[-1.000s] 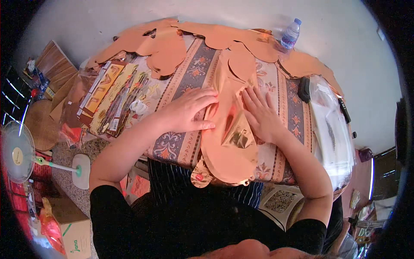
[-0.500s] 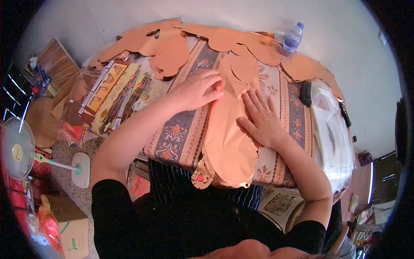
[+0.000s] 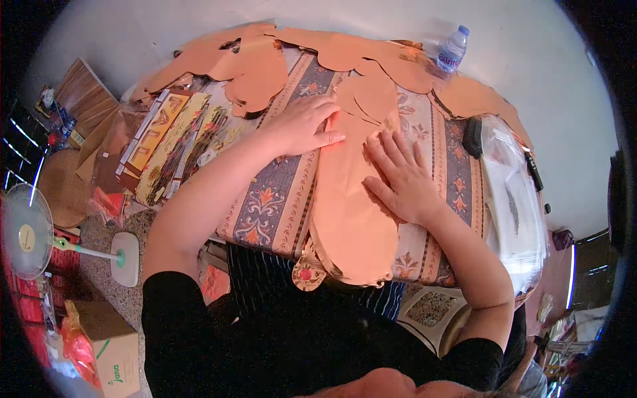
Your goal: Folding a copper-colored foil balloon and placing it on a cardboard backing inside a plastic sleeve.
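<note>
Copper-coloured sheet (image 3: 355, 199) lies lengthwise down the middle of the table, its rounded near end reaching the table's near edge. The hands are apart: the left hand (image 3: 306, 126) rests at the sheet's left edge, thumb parted from the fingers, and the right hand (image 3: 401, 178) presses flat on its right side, fingers spread.

Clear plastic wrapping (image 3: 524, 255) at the table's right encloses white sheets (image 3: 499, 199). A capped bottle (image 3: 453, 50) stands at the far edge; its fill is hard to tell. On the speckled floor (image 3: 129, 222) sits a cardboard box (image 3: 118, 355) with a red plastic bag (image 3: 78, 345) against it, contents unclear.

Patterned cloth (image 3: 265, 202) covers the table. More copper-coloured cut-outs (image 3: 255, 76) line its far edge beneath a pale wall (image 3: 551, 93), and printed packs (image 3: 162, 142) lie left. A fan (image 3: 26, 239) stands beyond the left forearm.

Strips of cloth show on both sides of the sheet, between it and the packs and wrapping.
</note>
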Tool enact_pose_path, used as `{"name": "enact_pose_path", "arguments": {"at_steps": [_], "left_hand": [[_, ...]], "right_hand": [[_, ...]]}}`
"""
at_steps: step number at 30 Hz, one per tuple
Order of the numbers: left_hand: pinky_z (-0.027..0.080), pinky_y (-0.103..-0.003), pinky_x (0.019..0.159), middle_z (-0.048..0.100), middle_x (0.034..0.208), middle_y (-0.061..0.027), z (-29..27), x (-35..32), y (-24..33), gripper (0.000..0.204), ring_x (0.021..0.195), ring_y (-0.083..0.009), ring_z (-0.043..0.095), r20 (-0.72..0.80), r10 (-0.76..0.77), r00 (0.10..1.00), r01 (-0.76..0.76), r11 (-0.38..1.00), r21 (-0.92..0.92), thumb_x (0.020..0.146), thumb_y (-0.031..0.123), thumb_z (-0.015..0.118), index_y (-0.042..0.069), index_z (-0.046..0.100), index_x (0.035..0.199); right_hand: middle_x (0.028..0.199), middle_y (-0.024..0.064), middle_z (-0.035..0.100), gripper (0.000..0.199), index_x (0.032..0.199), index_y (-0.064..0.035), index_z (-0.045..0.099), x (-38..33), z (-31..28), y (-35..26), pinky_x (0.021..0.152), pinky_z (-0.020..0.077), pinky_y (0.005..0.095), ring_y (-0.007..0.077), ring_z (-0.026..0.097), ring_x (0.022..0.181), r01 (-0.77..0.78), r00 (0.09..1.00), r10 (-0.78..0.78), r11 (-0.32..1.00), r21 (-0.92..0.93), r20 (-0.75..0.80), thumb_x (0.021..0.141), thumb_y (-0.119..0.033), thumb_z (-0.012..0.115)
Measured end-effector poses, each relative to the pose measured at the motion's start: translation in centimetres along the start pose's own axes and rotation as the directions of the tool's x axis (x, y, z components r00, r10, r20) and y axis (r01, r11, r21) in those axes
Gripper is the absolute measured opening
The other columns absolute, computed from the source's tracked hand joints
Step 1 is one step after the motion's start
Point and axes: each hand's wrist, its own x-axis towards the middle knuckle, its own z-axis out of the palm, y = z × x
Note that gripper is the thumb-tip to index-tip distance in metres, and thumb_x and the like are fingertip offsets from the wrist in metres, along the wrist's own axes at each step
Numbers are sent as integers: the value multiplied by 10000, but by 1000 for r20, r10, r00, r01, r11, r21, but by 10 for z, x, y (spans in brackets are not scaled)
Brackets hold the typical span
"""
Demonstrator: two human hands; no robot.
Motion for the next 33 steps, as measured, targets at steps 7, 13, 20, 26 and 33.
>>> {"name": "enact_pose_path", "arguments": {"at_steps": [7, 13, 20, 26, 33], "left_hand": [[407, -431, 925, 540, 1107, -129, -6, 0, 12, 398, 1075, -329, 518, -75, 59, 995, -50, 992, 113, 870, 412, 604, 41, 533, 994], [441, -412, 856, 567, 1023, -115, -21, -27, 45, 241, 977, -312, 552, -99, 86, 991, -91, 995, -49, 875, 266, 595, 37, 575, 946], [443, -398, 858, 587, 997, -85, -29, -64, 59, 228, 980, -281, 562, -4, 145, 989, -142, 963, -231, 817, 219, 670, 42, 611, 949], [420, -404, 905, 567, 1076, -84, -27, -69, 58, 318, 1053, -284, 539, 7, 126, 992, -121, 966, -230, 808, 277, 690, 43, 591, 999], [395, -407, 940, 554, 1097, -88, -25, -71, 56, 350, 1090, -283, 520, 37, 146, 989, -133, 959, -249, 809, 311, 686, 52, 583, 1020]], "right_hand": [[1524, 200, 219, 629, 1482, -169, 270, 2, -1, -3, 1136, 85, 545, 391, 141, 1424, 6, 1000, -6, 1000, -8, 4, 930, -433, 414], [1518, 205, 233, 629, 1479, -165, 275, -1, 1, 0, 1133, 91, 550, 403, 157, 1416, 1, 1000, -1, 1000, -16, -4, 928, -435, 411], [1514, 202, 242, 626, 1475, -165, 286, 0, -1, -1, 1128, 110, 551, 398, 167, 1415, 15, 1000, -15, 1000, -19, -8, 926, -440, 407], [1520, 187, 237, 629, 1482, -170, 276, 1, 2, 0, 1127, 111, 555, 395, 164, 1416, 25, 1000, -26, 999, -42, -12, 930, -447, 398], [1556, 142, 172, 607, 1490, -198, 267, -1, 0, 1, 1125, 89, 570, 388, 132, 1428, 17, 1000, -18, 998, 57, 5, 941, -427, 390]]}}
